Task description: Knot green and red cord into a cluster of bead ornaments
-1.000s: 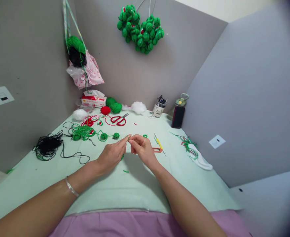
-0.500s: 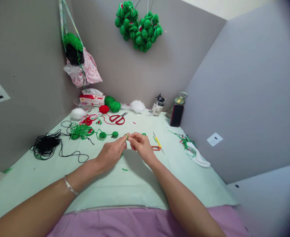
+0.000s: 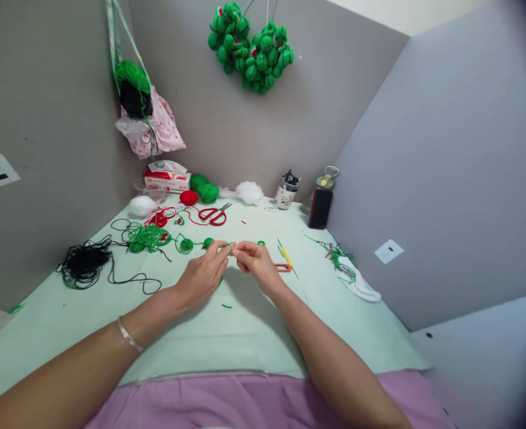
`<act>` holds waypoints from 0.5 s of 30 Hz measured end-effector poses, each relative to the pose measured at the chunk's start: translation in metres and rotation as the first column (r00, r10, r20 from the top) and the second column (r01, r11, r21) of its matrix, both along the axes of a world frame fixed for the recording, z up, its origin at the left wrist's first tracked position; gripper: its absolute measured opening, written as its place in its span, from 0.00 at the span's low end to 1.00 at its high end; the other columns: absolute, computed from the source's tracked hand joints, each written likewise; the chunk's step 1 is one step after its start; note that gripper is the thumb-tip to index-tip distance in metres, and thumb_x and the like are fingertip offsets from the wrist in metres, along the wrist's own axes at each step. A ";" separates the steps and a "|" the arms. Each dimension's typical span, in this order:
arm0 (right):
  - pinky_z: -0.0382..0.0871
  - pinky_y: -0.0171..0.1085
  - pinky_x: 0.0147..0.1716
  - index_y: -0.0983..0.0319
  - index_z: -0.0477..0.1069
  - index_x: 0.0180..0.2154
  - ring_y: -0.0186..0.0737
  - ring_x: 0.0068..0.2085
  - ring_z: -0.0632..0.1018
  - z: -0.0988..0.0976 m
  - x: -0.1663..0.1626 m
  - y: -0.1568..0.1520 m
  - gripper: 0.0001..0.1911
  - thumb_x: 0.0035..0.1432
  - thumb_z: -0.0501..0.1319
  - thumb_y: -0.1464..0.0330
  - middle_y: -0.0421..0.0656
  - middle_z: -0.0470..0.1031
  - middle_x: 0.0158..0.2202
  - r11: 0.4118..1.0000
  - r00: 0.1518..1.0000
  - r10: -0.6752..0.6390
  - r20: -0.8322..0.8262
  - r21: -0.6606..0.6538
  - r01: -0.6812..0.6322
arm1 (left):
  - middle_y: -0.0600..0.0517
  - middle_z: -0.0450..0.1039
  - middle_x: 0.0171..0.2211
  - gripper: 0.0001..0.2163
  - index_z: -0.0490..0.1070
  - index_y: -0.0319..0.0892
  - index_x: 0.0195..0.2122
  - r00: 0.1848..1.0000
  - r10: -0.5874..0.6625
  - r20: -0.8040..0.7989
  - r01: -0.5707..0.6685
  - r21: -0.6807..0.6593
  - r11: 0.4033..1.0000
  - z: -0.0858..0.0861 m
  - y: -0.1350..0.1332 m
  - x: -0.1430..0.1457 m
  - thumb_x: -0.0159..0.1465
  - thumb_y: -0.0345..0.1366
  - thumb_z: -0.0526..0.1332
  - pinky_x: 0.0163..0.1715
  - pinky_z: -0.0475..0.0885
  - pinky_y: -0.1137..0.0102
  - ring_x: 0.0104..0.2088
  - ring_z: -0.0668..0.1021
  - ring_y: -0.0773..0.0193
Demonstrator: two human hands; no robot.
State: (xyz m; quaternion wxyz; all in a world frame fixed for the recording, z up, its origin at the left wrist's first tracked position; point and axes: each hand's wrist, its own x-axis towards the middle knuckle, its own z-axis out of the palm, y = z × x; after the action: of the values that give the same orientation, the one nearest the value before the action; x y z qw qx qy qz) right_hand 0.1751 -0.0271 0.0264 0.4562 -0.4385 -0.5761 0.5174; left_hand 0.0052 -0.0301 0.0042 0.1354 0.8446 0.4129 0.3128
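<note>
Green yarn (image 3: 228,246) runs between the fingertips of both hands above the middle of the table. My left hand (image 3: 204,268) pinches it from the left, fingers bent. From the other side my right hand (image 3: 256,262) grips the yarn between thumb and forefinger. Just beyond the left fingers lies a small green crocheted ball (image 3: 208,242), partly covered by them, and a second green ball (image 3: 185,244) sits to its left on a strand. To the right of my right hand are a yellow-handled crochet hook (image 3: 287,256) and an orange tool (image 3: 283,268), partly hidden by that hand.
Red-handled scissors (image 3: 213,216), a red yarn ball (image 3: 188,198) and white stuffing (image 3: 249,192) lie farther back. Black cord (image 3: 84,264) and tangled green yarn (image 3: 149,236) spread at left. A phone (image 3: 321,209) leans at right. Yarn scraps (image 3: 339,259) lie near a white cloth.
The left fingers have curled and shifted slightly back, now partly covering the nearer green ball. A loop of green yarn shows more between the fingertips. The right hand has barely moved.
</note>
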 end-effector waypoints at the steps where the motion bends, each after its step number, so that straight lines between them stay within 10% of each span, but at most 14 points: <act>1: 0.50 0.34 0.23 0.63 0.71 0.30 0.29 0.20 0.59 -0.001 0.000 0.001 0.12 0.53 0.63 0.60 0.33 0.61 0.16 1.000 1.000 0.015 0.001 -0.003 -0.015 | 0.45 0.66 0.54 0.19 0.64 0.47 0.60 1.000 0.000 -0.001 0.000 -0.002 1.000 0.000 0.000 0.000 0.70 0.33 0.45 0.39 0.72 0.68 0.38 0.78 0.62; 15: 0.49 0.33 0.22 0.62 0.68 0.26 0.28 0.19 0.60 -0.007 0.004 0.006 0.14 0.49 0.66 0.59 0.33 0.63 0.16 0.992 0.996 0.050 -0.076 -0.111 -0.059 | 0.45 0.64 0.59 0.18 0.66 0.44 0.56 0.996 0.012 -0.090 -0.014 -0.028 0.999 -0.001 0.003 -0.002 0.71 0.34 0.44 0.34 0.70 0.67 0.29 0.75 0.66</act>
State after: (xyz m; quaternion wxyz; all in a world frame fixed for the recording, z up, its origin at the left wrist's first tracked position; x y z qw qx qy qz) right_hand 0.1792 -0.0215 0.0195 0.4369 -0.4286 -0.5407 0.5771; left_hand 0.0033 -0.0272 0.0036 0.1268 0.8531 0.4286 0.2692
